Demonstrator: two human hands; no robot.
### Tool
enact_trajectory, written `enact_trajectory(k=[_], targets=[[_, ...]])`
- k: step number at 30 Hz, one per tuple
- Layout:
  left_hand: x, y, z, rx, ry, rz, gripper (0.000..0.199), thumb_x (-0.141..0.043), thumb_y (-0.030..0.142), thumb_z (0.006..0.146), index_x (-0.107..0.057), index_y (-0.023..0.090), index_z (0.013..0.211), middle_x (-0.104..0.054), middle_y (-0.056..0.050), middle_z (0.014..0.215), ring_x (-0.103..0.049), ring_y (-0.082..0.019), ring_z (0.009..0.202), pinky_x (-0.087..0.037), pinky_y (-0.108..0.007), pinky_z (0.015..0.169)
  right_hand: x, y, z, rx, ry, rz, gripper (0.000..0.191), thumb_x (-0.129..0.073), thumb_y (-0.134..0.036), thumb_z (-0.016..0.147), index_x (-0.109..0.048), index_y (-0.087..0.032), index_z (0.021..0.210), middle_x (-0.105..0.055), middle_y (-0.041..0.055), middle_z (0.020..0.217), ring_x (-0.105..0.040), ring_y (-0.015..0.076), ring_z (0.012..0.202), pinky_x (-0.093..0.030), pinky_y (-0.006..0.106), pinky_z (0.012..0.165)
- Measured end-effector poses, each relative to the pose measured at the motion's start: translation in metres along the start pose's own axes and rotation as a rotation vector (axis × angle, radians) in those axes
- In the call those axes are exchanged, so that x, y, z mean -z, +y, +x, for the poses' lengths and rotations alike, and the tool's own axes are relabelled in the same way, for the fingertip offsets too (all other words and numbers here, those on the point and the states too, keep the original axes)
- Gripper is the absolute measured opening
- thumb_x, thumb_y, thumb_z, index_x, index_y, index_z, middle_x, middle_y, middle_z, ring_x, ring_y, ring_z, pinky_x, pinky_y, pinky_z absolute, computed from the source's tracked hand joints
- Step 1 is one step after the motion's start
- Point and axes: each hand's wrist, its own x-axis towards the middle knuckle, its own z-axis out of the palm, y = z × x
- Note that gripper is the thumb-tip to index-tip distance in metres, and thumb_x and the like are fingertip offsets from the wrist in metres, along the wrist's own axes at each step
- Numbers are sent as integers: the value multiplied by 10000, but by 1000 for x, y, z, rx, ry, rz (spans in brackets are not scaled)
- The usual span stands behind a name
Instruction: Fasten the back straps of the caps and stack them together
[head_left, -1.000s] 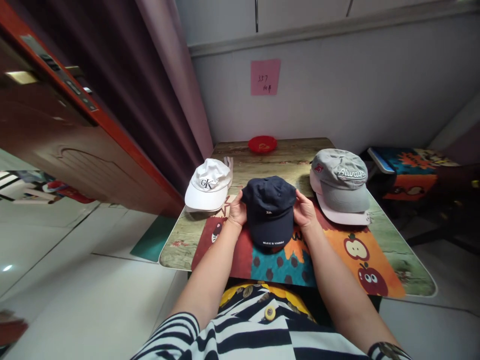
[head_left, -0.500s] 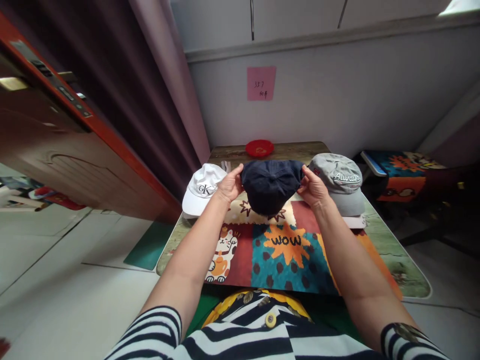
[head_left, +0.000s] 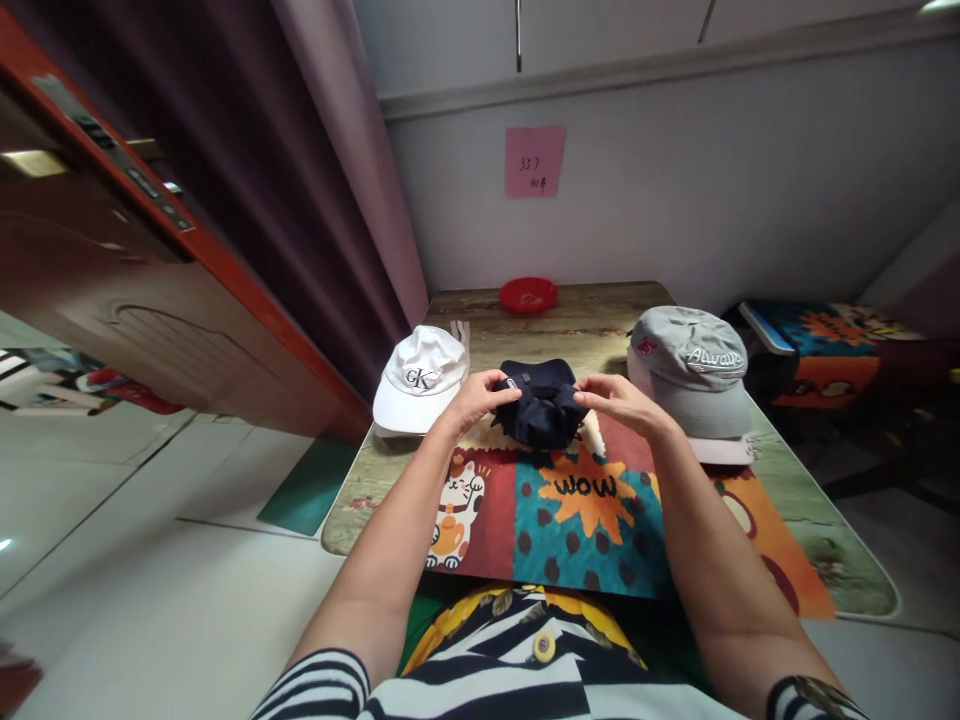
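A dark navy baseball cap (head_left: 541,425) is between my two hands over the middle of the table, its back strap and opening turned toward me. My left hand (head_left: 484,398) pinches its left edge near the strap. With thumb and fingers, my right hand (head_left: 611,398) grips the right edge. To the left of them sits a white cap (head_left: 427,370) with dark "CK"-like letters, its brim facing me. On the right a grey cap (head_left: 690,350) with "Always" lettering rests on top of a pale cap (head_left: 724,449), of which mostly the brim shows.
The wood-patterned table (head_left: 840,500) carries a colourful mat (head_left: 585,540) with "WOW" and a cat. A red plate (head_left: 529,295) lies at the back by the wall. A wooden door (head_left: 225,320) and a purple curtain (head_left: 352,200) stand at the left.
The navy cap has been turned so that its back strap shows instead of its rounded crown. Both hands have moved closer together and slightly lower with it.
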Motion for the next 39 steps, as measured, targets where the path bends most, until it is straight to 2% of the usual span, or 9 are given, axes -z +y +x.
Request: enact_trajectory(k=[4,8,13,17,20,25,29,33,39], targets=[[-4,13,1,-38,75,157,321,-873,404,595,-749,196,806,-686,-27,776,-558,-172,699,-412,-266,654,-11,-22,15,57,197,-430,430,-649,-644,837,-756,-228,821,-728,37,762,-619,205,728,-438,295,671],[-14,20,3,-51,137,243,272,-878,306,554,-760,222,784,-693,-45,776,-602,-227,782,-439,-287,703,-28,-24,31,-41,338,-739,457,-590,-675,862,-762,-259,783,-732,79,733,-644,239,713,-412,325,667],[-32,30,5,-35,255,315,292,-907,228,470,-734,240,705,-635,-29,670,-600,-278,819,-441,-340,788,-38,-12,44,-38,305,-744,407,-701,-669,772,-758,-275,689,-678,78,604,-651,250,696,-402,325,636],[-40,34,0,-46,268,283,207,-837,157,534,-730,241,690,-653,-25,694,-610,-283,881,-441,-337,824,-37,-1,44,-53,272,-731,237,-783,-525,723,-765,-290,698,-687,49,611,-633,225,642,-380,308,585],[-43,29,-1,-46,291,287,174,-795,175,597,-756,235,756,-690,-19,750,-611,-243,826,-435,-310,783,-30,10,42,-59,219,-547,122,-767,-365,742,-793,-294,838,-741,29,704,-642,205,632,-420,311,612],[-47,16,6,-105,337,303,206,-763,254,697,-772,215,899,-733,-14,831,-611,-182,737,-436,-277,716,-14,24,39,-79,151,107,431,-789,-343,724,-744,-243,1141,-781,21,825,-649,154,610,-507,297,655],[-49,20,6,-203,402,411,117,-737,251,750,-756,209,857,-746,-24,877,-645,-188,846,-470,-295,821,0,28,30,-100,120,443,561,-844,-361,697,-701,-205,1216,-766,28,899,-625,101,609,-508,234,617],[-47,36,4,-227,397,487,33,-729,227,755,-729,216,786,-744,-26,861,-645,-208,920,-462,-331,900,4,29,22,-92,183,606,451,-875,-333,661,-710,-219,1065,-714,-6,827,-575,79,571,-505,220,597],[-34,43,9,-89,247,-23,250,-755,239,699,-626,180,905,-721,-21,864,-649,-156,802,-454,-241,714,-10,0,13,-30,327,518,311,-787,-465,785,-678,-206,918,-594,-34,667,-533,92,566,-452,214,552]])
